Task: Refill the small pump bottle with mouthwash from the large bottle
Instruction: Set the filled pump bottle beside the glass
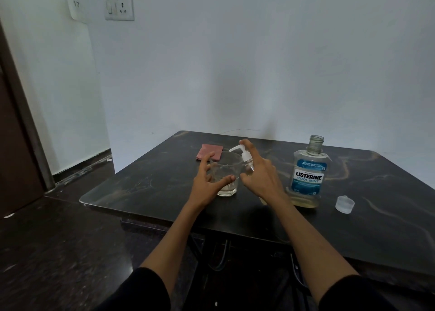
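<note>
Both hands meet mid-table: right hand (259,176) grips small pump bottle (247,162), index finger on pump head, nozzle aimed over glass (226,174), prob. to test it. Left hand (207,181), fingers spread, steadies glass. Large bottle (308,172) stands uncapped to the right, its cap (344,204) beside it; pink cloth (209,151) lies far left.

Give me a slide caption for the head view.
Right hand holds small clear pump bottle over clear glass tumbler; open left hand alongside.
</note>
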